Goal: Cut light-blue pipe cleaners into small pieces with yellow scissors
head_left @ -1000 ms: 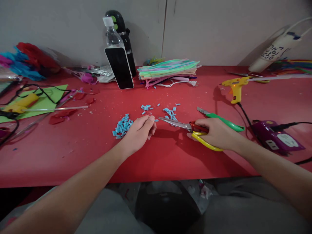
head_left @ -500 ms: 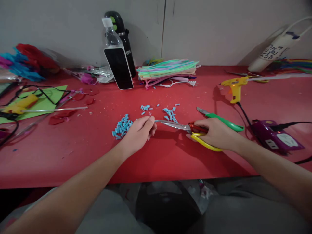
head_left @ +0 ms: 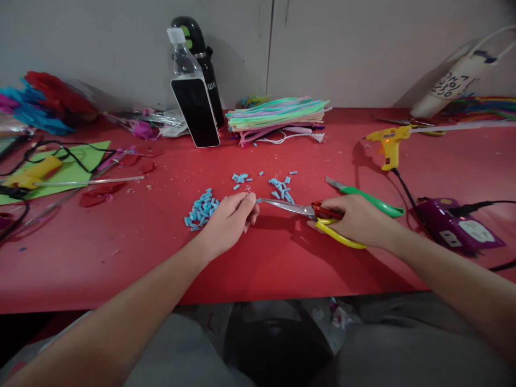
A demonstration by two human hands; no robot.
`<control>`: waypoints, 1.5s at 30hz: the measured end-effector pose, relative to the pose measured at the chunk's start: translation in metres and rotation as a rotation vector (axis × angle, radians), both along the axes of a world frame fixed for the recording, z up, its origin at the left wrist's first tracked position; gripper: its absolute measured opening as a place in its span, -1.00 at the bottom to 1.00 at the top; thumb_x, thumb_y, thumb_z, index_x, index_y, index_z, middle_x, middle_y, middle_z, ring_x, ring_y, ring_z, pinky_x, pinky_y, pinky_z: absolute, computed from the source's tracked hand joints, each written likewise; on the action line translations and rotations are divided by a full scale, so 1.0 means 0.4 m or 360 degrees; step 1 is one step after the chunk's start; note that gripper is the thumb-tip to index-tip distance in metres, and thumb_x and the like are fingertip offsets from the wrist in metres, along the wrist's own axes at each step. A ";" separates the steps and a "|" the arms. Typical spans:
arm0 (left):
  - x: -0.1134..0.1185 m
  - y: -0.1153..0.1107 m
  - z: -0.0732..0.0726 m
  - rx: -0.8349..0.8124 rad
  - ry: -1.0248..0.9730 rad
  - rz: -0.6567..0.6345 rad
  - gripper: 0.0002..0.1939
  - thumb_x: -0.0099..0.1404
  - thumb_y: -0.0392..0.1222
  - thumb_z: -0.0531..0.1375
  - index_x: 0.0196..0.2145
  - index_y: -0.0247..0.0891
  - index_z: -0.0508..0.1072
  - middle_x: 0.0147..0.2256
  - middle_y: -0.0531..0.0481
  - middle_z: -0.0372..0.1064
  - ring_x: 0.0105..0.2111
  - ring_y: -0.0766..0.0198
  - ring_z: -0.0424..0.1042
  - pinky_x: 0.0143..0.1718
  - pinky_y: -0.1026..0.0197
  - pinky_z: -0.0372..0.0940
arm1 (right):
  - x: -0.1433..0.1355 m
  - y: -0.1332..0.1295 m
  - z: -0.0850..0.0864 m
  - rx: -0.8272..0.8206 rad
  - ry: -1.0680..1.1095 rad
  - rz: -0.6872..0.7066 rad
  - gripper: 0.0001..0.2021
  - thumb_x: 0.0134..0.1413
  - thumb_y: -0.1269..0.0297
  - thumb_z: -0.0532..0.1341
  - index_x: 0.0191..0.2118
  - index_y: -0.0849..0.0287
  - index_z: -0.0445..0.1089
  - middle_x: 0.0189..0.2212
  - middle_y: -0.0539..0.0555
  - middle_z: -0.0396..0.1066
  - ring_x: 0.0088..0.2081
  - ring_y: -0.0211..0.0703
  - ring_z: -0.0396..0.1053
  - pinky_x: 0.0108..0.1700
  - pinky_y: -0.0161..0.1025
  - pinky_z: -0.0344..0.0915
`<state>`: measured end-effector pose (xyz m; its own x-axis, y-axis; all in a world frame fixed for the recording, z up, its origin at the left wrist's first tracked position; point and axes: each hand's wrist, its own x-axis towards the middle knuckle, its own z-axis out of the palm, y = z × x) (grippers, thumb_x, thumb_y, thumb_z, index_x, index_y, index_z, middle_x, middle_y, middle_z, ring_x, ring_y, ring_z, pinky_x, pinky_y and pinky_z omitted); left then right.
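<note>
My right hand (head_left: 355, 217) grips a pair of scissors (head_left: 291, 207) with red and yellow handles, its blades pointing left. Their tips reach the fingers of my left hand (head_left: 231, 220), where thumb and forefinger pinch a small light-blue piece (head_left: 258, 200). Most of that piece is hidden by the fingers. Beside my left hand lies a heap of short blue cut pieces (head_left: 201, 210). Farther off are a small cluster of blue pieces (head_left: 241, 178) and another group (head_left: 282, 189) beyond the blades.
A green-handled utility knife (head_left: 368, 200) lies just beyond my right hand. At right are a yellow glue gun (head_left: 390, 146) and a purple power strip (head_left: 459, 228). Behind stand a phone (head_left: 196, 113), bottles and a bundle of pastel pipe cleaners (head_left: 278, 114). Another glue gun (head_left: 34, 172) is left.
Both hands stay in nearly the same place. The scissor blades look slightly more parted near the small blue piece than before.
</note>
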<state>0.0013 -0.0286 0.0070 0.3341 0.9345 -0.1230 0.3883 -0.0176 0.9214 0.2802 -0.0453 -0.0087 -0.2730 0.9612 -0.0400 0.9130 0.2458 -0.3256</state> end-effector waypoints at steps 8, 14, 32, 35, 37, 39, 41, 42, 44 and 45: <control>0.002 -0.002 -0.004 0.0028 0.0018 0.0037 -0.58 0.39 0.03 -0.07 -0.52 -0.25 0.25 -0.61 0.09 0.18 -0.63 0.41 0.19 -0.61 0.34 0.10 | 0.000 -0.002 0.006 0.0015 0.0058 0.0052 -0.61 0.02 -0.07 0.19 -0.55 0.14 0.17 -0.65 -0.09 0.12 -0.57 -0.32 -0.02 -0.52 -0.28 -0.08; 0.002 -0.004 -0.006 0.0038 0.0002 0.0024 -0.56 0.40 0.04 -0.06 -0.56 -0.25 0.22 -0.62 0.11 0.15 -0.64 0.43 0.17 -0.60 0.34 0.07 | 0.003 -0.002 0.006 -0.0029 0.0058 0.0059 -0.60 0.02 -0.08 0.19 -0.54 0.13 0.15 -0.64 -0.10 0.10 -0.56 -0.32 -0.02 -0.51 -0.28 -0.09; 0.000 -0.005 -0.015 0.0063 0.0003 0.0038 -0.57 0.40 0.07 -0.07 -0.48 -0.26 0.29 -0.57 0.08 0.21 -0.62 0.41 0.18 -0.57 0.32 0.10 | -0.002 -0.002 0.006 -0.0024 0.0047 0.0033 -0.64 0.02 0.00 0.21 -0.57 0.14 0.17 -0.67 -0.09 0.11 -0.58 -0.33 -0.01 -0.51 -0.28 -0.05; -0.002 -0.003 -0.016 0.0062 -0.0005 0.0027 -0.57 0.40 0.08 -0.06 -0.48 -0.26 0.28 -0.57 0.09 0.22 -0.61 0.42 0.18 -0.56 0.32 0.10 | -0.004 -0.001 0.008 -0.0033 0.0018 0.0013 -0.63 0.02 -0.02 0.21 -0.56 0.14 0.20 -0.67 -0.10 0.10 -0.58 -0.34 -0.04 -0.53 -0.29 -0.08; -0.003 -0.002 -0.016 0.0062 -0.0010 0.0017 -0.57 0.40 0.08 -0.06 -0.48 -0.26 0.28 -0.56 0.09 0.22 -0.61 0.42 0.18 -0.56 0.32 0.10 | -0.003 -0.001 0.009 -0.0025 0.0011 0.0015 -0.63 0.02 -0.03 0.20 -0.56 0.14 0.21 -0.67 -0.10 0.09 -0.58 -0.34 -0.05 -0.54 -0.30 -0.09; -0.002 -0.002 -0.016 0.0070 -0.0013 0.0006 -0.57 0.41 0.08 -0.07 -0.47 -0.26 0.29 -0.56 0.09 0.21 -0.61 0.42 0.18 -0.55 0.32 0.10 | -0.003 -0.001 0.010 -0.0021 0.0029 0.0033 -0.62 0.02 -0.04 0.20 -0.56 0.14 0.19 -0.66 -0.10 0.09 -0.57 -0.33 -0.05 -0.53 -0.29 -0.09; -0.002 -0.003 -0.016 0.0086 -0.0008 0.0003 -0.58 0.41 0.07 -0.07 -0.45 -0.26 0.29 -0.56 0.09 0.22 -0.61 0.42 0.17 -0.55 0.32 0.10 | -0.001 -0.001 0.011 -0.0027 0.0063 0.0051 -0.61 0.01 -0.06 0.20 -0.56 0.13 0.16 -0.65 -0.10 0.08 -0.57 -0.33 -0.05 -0.52 -0.29 -0.09; -0.001 -0.003 -0.015 0.0097 -0.0003 0.0006 -0.58 0.41 0.07 -0.08 -0.44 -0.26 0.30 -0.55 0.09 0.22 -0.61 0.42 0.17 -0.55 0.31 0.10 | -0.001 -0.001 0.011 -0.0029 0.0080 0.0053 -0.60 0.00 -0.08 0.20 -0.56 0.13 0.15 -0.65 -0.10 0.07 -0.57 -0.33 -0.05 -0.52 -0.29 -0.10; -0.001 -0.004 -0.014 0.0117 0.0009 0.0015 -0.58 0.41 0.07 -0.07 -0.43 -0.26 0.30 -0.54 0.08 0.22 -0.60 0.41 0.17 -0.55 0.31 0.09 | 0.001 -0.002 0.011 -0.0036 0.0096 0.0050 -0.58 0.00 -0.10 0.20 -0.56 0.13 0.14 -0.65 -0.11 0.06 -0.57 -0.33 -0.05 -0.52 -0.28 -0.10; -0.001 -0.005 -0.014 0.0123 0.0014 0.0019 -0.58 0.41 0.08 -0.07 -0.43 -0.26 0.30 -0.54 0.08 0.22 -0.60 0.41 0.17 -0.54 0.31 0.10 | 0.002 -0.002 0.010 -0.0039 0.0099 0.0052 -0.58 0.00 -0.10 0.20 -0.56 0.13 0.15 -0.65 -0.11 0.06 -0.57 -0.33 -0.05 -0.52 -0.28 -0.10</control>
<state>0.0008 -0.0306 0.0014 0.3222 0.9452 -0.0531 0.3972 -0.0840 0.9139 0.2808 -0.0460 -0.0047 -0.3069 0.9507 -0.0451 0.8824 0.2664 -0.3878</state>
